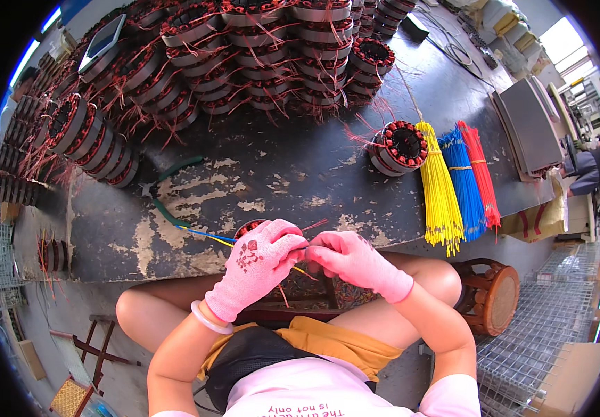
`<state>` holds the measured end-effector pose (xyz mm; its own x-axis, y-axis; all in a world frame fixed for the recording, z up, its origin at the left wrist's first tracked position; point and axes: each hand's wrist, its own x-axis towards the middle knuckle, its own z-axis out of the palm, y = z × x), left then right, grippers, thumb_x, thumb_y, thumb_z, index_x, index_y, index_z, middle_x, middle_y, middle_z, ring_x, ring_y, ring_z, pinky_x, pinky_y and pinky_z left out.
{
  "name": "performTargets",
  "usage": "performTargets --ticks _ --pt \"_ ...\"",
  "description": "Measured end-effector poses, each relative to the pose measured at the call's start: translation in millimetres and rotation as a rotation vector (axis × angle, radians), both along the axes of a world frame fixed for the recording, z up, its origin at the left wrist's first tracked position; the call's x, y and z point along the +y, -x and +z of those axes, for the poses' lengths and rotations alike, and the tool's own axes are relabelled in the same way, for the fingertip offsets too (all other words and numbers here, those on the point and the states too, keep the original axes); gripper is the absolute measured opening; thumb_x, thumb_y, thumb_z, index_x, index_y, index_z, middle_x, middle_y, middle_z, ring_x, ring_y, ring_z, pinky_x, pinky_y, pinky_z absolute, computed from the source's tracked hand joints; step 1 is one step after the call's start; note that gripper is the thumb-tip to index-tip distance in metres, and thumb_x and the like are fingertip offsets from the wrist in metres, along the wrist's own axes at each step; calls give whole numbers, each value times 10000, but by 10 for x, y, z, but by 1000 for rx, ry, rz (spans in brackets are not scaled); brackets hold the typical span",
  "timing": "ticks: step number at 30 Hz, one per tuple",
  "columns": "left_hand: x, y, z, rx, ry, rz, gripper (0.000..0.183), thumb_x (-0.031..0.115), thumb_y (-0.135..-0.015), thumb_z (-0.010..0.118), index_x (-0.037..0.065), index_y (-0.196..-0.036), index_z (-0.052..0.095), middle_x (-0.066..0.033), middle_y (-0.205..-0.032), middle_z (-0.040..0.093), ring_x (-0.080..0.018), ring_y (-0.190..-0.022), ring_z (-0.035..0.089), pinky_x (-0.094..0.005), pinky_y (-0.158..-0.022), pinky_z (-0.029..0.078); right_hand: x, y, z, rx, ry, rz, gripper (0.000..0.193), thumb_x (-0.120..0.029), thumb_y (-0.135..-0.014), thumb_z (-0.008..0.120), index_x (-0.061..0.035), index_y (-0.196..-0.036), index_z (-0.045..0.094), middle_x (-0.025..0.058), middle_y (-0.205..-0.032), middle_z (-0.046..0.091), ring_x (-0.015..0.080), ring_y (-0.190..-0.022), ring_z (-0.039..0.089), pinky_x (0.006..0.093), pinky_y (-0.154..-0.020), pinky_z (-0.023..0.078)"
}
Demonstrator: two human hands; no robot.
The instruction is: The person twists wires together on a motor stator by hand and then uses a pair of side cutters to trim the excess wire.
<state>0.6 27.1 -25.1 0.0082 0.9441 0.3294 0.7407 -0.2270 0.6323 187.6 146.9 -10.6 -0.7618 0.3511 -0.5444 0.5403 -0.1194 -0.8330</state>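
Note:
My left hand (261, 260), in a pink glove, is closed at the near edge of the table. My right hand (355, 260), gloved alike, pinches close against its fingertips. A thin dark piece of wire (305, 248) shows between the two hands; the exact grip is hidden. Blue and yellow lead wires (206, 235) run in under my left hand, and a yellow end comes out below the fingers. Behind that hand sits a motor stator (248, 228) with red windings, mostly covered. Thin reddish wires (316, 224) stick out beyond the fingertips.
Stacked stators (258, 55) fill the far side, others leaning at left. One stator (398, 148) stands beside yellow (440, 194), blue (462, 184) and red wire bundles (479, 170). Green-handled pliers (164, 187) lie left. A wooden stool (491, 295) stands at right.

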Motion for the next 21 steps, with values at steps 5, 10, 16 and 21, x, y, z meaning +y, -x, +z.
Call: performTargets --ticks 5,10,16,21 --pt "3 2 -20 -6 -6 -13 205 91 -832 756 105 -1024 687 -60 -1042 658 -286 -940 677 -401 -744 564 38 -56 -123 79 371 -127 328 -346 -1032 589 -32 -1014 680 13 -909 699 64 -732 575 236 -650 472" --pt "-19 -8 -1 -45 7 4 203 85 -826 765 97 -1013 687 -68 -1034 665 -294 -919 678 -401 -749 561 51 -101 222 48 -263 77 226 -233 -983 626 -47 -1108 656 55 -989 693 204 -877 681 314 -740 545" --pt "8 -42 13 -46 10 11 216 77 -804 780 91 -997 684 -71 -1031 672 -300 -916 676 -401 -761 556 -13 -129 2 375 -1287 234 365 -123 -823 768 -93 -1173 671 73 -1107 694 265 -883 673 372 -738 548" --pt "23 -21 9 26 -26 -20 192 125 -833 773 109 -1000 679 -51 -1029 662 -275 -917 677 -390 -749 561 59 58 -164 93 68 -148 290 -294 -990 616 -9 -967 665 52 -732 679 117 -652 604 296 -621 490"
